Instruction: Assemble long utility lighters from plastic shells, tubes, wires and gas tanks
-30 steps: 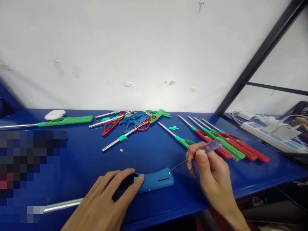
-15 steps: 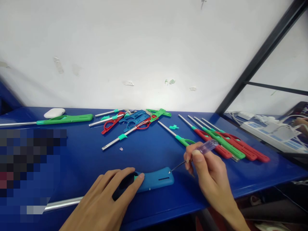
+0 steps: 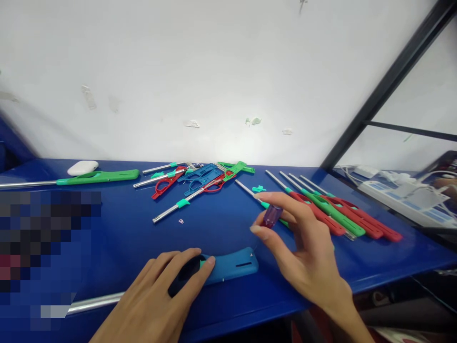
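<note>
A blue lighter with a long metal tube lies on the blue table near its front edge. My left hand rests over its trigger opening, fingers wrapped round the handle and thumb on top. To the right, my right hand is raised above the table, its thumb and fingers round the purple, see-through handle of a screwdriver. The shaft is not clearly visible. A small hole shows near the blue handle's right end, apart from my right hand.
Blue, red and green casing parts with metal tubes lie by the wall. Several red and green lighters lie at right, a green lighter and a white case at back left. A power strip is beyond the black frame.
My right hand has turned the screwdriver and moved it up, its tip leaving the hole in the blue handle. My left hand and the blue lighter have stayed in place.
</note>
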`<state>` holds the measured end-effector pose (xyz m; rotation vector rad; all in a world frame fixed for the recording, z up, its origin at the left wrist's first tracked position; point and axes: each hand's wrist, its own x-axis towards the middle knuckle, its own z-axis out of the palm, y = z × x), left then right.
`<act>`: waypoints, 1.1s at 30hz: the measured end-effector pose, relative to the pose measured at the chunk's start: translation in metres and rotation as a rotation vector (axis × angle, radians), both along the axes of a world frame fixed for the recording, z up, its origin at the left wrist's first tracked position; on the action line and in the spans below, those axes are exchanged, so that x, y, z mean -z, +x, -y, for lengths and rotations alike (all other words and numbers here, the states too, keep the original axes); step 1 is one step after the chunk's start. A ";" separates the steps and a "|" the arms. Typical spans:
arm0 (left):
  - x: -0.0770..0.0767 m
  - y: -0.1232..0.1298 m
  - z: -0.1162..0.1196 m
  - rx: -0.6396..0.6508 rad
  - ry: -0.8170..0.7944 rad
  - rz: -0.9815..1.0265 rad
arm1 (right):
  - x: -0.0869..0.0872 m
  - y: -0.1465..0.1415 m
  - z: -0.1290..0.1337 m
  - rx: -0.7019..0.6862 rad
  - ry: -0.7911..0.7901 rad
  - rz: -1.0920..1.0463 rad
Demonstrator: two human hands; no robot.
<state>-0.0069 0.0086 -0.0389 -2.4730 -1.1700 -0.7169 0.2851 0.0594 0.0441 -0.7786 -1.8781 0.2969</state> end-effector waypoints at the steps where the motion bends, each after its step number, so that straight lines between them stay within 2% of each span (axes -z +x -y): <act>1: 0.000 0.000 0.000 0.006 0.003 0.000 | -0.001 0.000 0.000 -0.024 -0.013 -0.019; 5: -0.002 -0.001 0.001 0.014 0.020 -0.040 | -0.004 -0.002 0.002 -0.082 -0.038 -0.202; 8: -0.003 -0.001 0.000 0.007 0.018 -0.083 | -0.004 -0.006 0.002 -0.080 0.053 -0.287; 10: -0.002 0.000 -0.001 0.007 0.023 -0.095 | -0.005 -0.007 0.002 -0.063 0.091 -0.257; 14: 0.000 0.000 0.000 0.014 0.026 -0.099 | -0.008 -0.006 0.004 0.003 0.011 -0.226; 19: -0.001 -0.001 0.000 0.013 0.024 -0.095 | -0.009 -0.005 0.002 0.002 0.100 -0.264; 23: -0.003 0.001 -0.001 0.022 0.030 -0.066 | -0.010 -0.005 0.002 -0.059 0.044 -0.223; 28: -0.002 0.001 -0.001 0.006 0.018 -0.067 | -0.011 -0.005 0.003 -0.058 0.077 -0.243; 31: -0.002 0.001 -0.001 0.017 0.035 -0.054 | -0.012 -0.004 0.003 -0.145 0.029 -0.218; 33: -0.002 0.001 -0.002 0.021 0.035 -0.061 | -0.011 -0.004 0.003 -0.132 0.056 -0.243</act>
